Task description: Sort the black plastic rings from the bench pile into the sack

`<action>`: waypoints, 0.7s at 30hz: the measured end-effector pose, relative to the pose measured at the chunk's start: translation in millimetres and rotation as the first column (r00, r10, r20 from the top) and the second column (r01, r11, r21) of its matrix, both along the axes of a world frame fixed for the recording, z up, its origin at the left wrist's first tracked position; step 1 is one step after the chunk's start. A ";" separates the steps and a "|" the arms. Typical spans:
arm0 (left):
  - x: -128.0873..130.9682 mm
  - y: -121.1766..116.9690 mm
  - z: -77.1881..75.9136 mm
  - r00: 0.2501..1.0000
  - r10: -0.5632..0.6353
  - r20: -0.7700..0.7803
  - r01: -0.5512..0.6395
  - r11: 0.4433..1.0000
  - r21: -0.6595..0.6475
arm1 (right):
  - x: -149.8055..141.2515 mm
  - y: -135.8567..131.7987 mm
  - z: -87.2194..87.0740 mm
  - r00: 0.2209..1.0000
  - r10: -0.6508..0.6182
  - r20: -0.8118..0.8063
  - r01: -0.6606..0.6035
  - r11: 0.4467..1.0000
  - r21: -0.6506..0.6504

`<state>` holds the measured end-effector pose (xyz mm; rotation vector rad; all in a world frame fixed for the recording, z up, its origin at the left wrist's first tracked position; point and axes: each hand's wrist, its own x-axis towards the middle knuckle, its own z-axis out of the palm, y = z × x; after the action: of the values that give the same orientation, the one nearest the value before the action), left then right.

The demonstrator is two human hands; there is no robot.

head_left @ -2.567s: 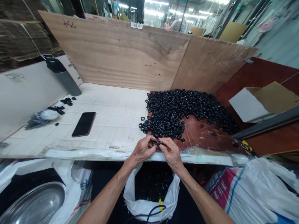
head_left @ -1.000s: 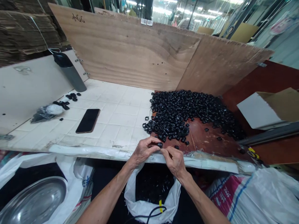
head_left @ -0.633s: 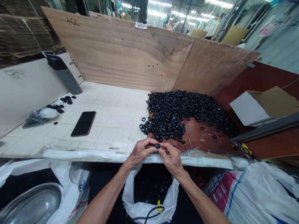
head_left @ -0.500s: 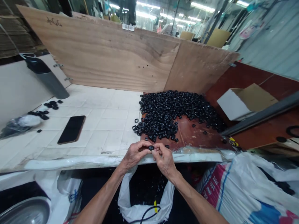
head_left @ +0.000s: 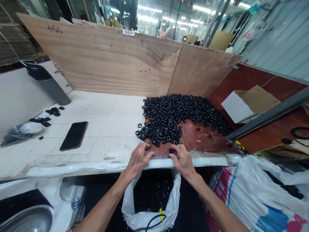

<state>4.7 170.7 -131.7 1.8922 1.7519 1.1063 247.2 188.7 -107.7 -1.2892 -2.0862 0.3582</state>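
A big heap of small black plastic rings (head_left: 178, 112) lies on the red-brown board at the right of the table. My left hand (head_left: 139, 158) rests on the table's front edge, fingers spread and lightly bent, their tips close to a loose ring (head_left: 150, 144) at the near end of the heap. My right hand (head_left: 182, 158) lies flat beside it, a little apart, fingertips touching another loose ring (head_left: 171, 150). Neither hand holds anything that I can see. Below the edge, between my arms, hangs an open white bag (head_left: 154, 216) with black rings inside.
A black phone (head_left: 73, 135) lies on the white tiled top, left of the hands. Further left are a grey bottle (head_left: 48, 83), several loose rings and a plastic bag (head_left: 16, 133). Plywood boards (head_left: 108, 61) wall the back. A cardboard box (head_left: 248, 103) sits right; a woven sack (head_left: 253, 193) stands lower right.
Both hands were pinched together on one black ring. They have now separated and lie on the table edge, and that ring is no longer between the fingers.
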 end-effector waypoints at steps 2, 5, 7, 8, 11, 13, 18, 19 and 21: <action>6.9 6.1 -3.7 0.997 0.031 -0.071 -0.030 0.999 0.011 | -6.8 3.6 -3.6 0.998 0.058 0.027 -0.058 0.998 0.027; 9.3 7.6 -1.2 0.991 0.017 -0.131 -0.018 1.000 -0.007 | -16.9 4.4 -9.9 0.997 0.054 0.055 -0.056 0.998 0.029; 7.4 7.8 1.6 0.993 0.029 -0.116 -0.030 1.000 -0.001 | -20.2 4.1 -11.4 0.997 0.053 0.057 -0.053 0.999 0.000; 6.2 8.7 2.4 0.995 0.039 -0.095 -0.039 0.999 0.006 | -21.1 3.9 -11.0 0.998 0.050 0.043 -0.049 0.999 -0.018; 3.7 14.6 2.2 0.999 0.038 -0.038 -0.038 0.999 0.011 | -23.4 2.5 -6.4 0.999 0.003 -0.052 -0.008 0.996 -0.087; 3.7 19.4 1.8 0.999 0.024 -0.032 -0.024 1.000 0.008 | -26.1 0.8 -2.8 0.991 -0.028 -0.127 0.010 0.990 -0.144; 7.8 24.1 4.9 0.996 -0.027 -0.081 0.027 1.000 -0.001 | -33.4 -3.5 -1.8 0.956 -0.110 -0.272 0.040 0.968 -0.249; 8.8 24.1 5.6 0.996 -0.037 -0.080 0.037 0.999 -0.004 | -34.2 -4.1 -2.8 0.949 -0.118 -0.292 0.037 0.962 -0.269; 10.5 23.7 6.7 0.995 -0.066 -0.074 0.065 0.998 -0.013 | -35.7 -5.1 -4.5 0.939 -0.123 -0.322 0.017 0.950 -0.313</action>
<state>15.2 194.4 -125.0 1.9939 1.7175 1.0132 211.5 183.6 -112.2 -1.3620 -1.7330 0.8384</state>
